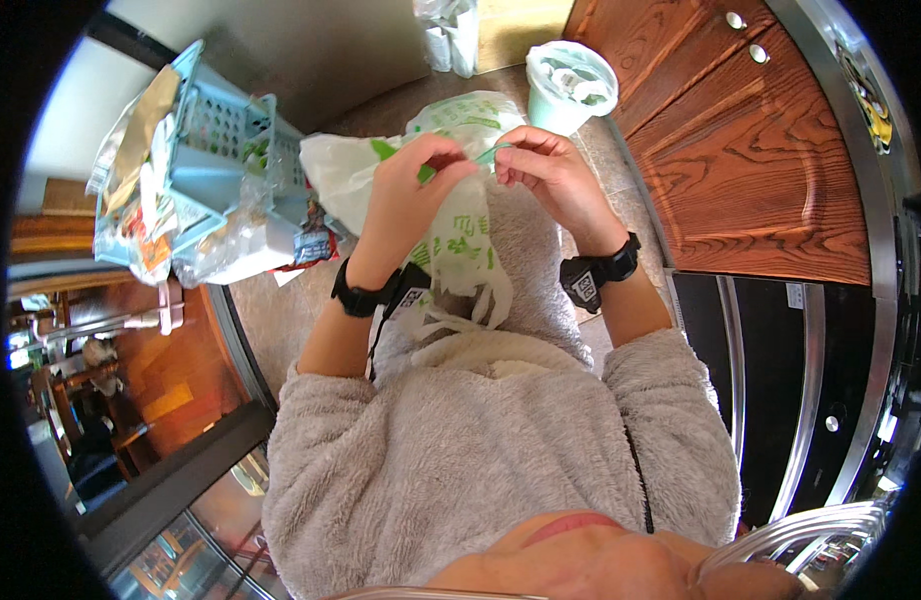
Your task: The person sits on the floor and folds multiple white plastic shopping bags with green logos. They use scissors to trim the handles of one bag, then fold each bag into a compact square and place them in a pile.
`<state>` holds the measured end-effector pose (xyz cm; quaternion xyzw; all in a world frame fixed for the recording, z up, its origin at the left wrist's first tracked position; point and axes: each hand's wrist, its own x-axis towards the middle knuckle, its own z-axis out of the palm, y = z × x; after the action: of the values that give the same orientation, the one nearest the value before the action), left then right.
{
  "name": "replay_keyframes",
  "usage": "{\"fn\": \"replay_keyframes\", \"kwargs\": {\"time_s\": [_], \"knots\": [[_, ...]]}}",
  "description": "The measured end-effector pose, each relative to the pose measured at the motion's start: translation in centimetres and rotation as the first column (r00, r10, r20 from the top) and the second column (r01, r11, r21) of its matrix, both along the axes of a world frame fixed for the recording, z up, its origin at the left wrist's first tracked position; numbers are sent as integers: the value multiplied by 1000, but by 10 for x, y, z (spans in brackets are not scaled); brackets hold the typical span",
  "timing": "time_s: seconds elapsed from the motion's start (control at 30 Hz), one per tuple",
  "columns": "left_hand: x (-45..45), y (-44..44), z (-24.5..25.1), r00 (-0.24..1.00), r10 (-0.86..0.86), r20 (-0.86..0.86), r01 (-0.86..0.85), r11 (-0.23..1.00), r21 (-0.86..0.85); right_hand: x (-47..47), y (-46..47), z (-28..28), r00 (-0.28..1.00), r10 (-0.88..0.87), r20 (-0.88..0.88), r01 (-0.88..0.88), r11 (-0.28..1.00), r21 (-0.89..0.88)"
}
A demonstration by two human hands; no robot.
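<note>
A thin green strip (487, 155), possibly part of a plant, stretches between my two hands. My left hand (412, 191) pinches one end between thumb and fingers, while my right hand (544, 171) grips the other end. Bright green patches show beside my left hand; I cannot tell whether they are leaf or print. Below the hands, a white plastic bag (460, 251) with green print lies over my lap, its handles towards my body. More pale plastic with green print (468, 112) spreads just beyond my hands.
A pale green waste bin (562, 109) with a liner and rubbish inside stands ahead on the tiled floor. To the left, a blue plastic basket rack (213, 124) holds bags and packets. Wooden cabinet doors (768, 165) and a black drawer front (768, 360) line the right side.
</note>
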<state>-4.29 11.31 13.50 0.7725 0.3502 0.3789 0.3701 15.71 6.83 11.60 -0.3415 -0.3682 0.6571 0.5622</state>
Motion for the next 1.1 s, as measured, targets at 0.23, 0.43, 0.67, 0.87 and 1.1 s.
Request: {"fn": "replay_keyframes", "kwargs": {"time_s": [0.23, 0.43, 0.67, 0.87, 1.1], "knots": [[-11, 7, -29, 991, 129, 24, -121, 967, -222, 84, 46, -73, 688, -508, 519, 420, 861, 286], [-25, 9, -45, 991, 134, -21, -135, 971, -197, 220, 123, -177, -341, -575, 744, 230, 716, 659], [-26, 16, -52, 991, 135, -19, -133, 935, -327, 280, 158, -268, -456, -317, 832, -118, 948, 297], [-25, 21, -61, 991, 135, -11, -129, 908, -399, 293, 184, -272, -175, 125, 976, 9, 992, -126], [-22, 24, -55, 994, 103, -42, -111, 918, -380, 290, 189, -265, -327, 239, 914, -5, 967, -255]]}}
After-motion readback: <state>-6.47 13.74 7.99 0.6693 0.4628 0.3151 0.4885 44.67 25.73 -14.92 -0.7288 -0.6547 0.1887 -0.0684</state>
